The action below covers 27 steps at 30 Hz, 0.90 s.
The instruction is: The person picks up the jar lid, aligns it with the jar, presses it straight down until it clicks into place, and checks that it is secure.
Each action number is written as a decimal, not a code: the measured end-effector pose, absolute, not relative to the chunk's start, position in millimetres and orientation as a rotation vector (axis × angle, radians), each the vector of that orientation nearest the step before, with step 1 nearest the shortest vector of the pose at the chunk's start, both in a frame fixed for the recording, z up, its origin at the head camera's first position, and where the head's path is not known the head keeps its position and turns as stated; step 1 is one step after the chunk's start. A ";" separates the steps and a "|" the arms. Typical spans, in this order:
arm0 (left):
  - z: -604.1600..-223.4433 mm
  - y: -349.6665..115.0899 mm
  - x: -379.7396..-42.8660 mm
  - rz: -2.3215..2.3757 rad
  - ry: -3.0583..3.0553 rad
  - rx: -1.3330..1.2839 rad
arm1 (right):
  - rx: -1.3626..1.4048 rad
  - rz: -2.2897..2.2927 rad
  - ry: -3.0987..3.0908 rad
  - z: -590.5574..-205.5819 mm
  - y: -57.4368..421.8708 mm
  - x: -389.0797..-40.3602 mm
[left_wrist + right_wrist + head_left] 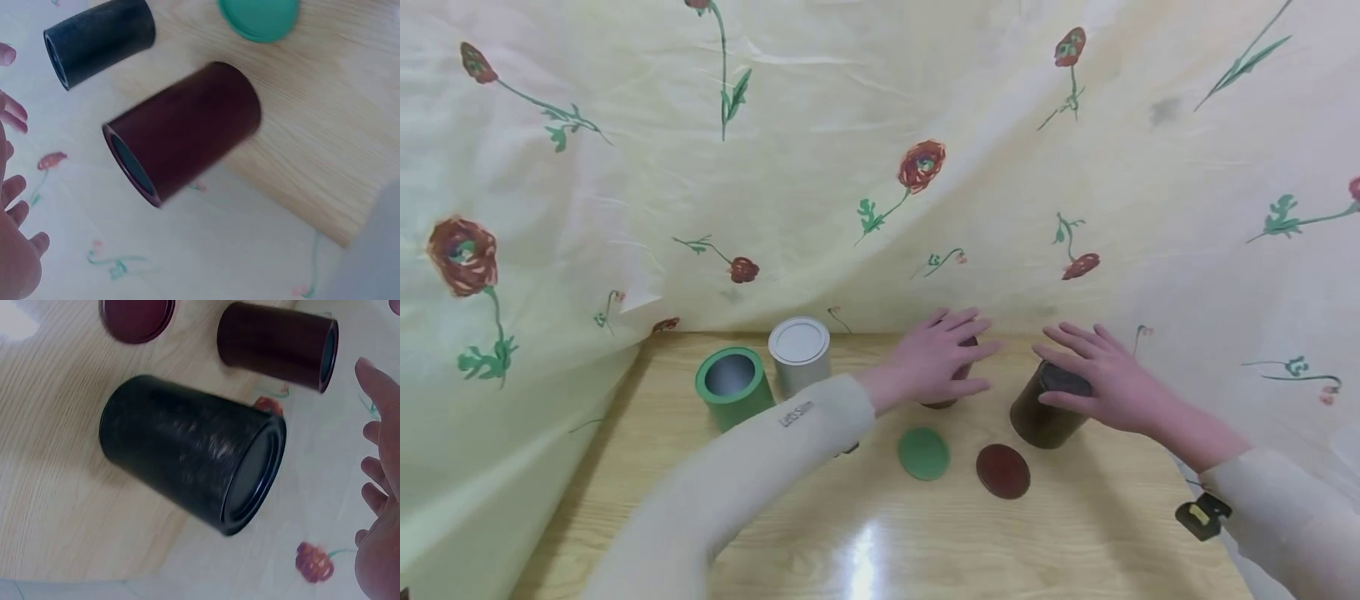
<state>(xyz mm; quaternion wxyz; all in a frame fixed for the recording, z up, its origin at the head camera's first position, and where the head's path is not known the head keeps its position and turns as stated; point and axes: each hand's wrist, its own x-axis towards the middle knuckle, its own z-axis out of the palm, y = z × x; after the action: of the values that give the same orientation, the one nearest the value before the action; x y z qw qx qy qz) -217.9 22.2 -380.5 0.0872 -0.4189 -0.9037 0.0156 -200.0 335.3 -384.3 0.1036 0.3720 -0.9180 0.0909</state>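
My left hand is spread over a dark red can, its fingers straight and holding nothing. The can stands without a lid, its hollow mouth showing in the left wrist view. To the right, my right hand reaches over a black can, fingers extended and apart, and partly covers its top in the head view. A lid closes the black can. On the table in front of these two cans lie a green lid and a dark red lid.
At the back left stand a lidless green can and a lidded light grey can; my left sleeve crosses in front of them. A flowered cloth hangs behind the wooden table.
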 end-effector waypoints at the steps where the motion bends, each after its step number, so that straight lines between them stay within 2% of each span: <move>1: -382.0 16.5 -217.7 0.024 -2.688 -1.243 | 1.107 0.276 -2.701 -384.8 331.7 -198.8; 12: -409.2 -31.1 -204.5 -0.015 -2.698 -1.198 | 1.196 0.336 -2.704 -399.2 299.8 -182.0; 27: -467.0 -58.2 -183.5 -0.075 -2.779 -1.141 | 1.227 0.449 -2.778 -445.2 269.2 -167.7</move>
<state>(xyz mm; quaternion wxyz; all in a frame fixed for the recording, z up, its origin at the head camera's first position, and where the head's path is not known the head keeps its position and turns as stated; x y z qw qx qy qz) -183.5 -58.2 -467.0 0.0682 -0.3787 -0.9227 -0.0250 -167.7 269.2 -445.2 0.0357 0.3995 -0.9043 0.1462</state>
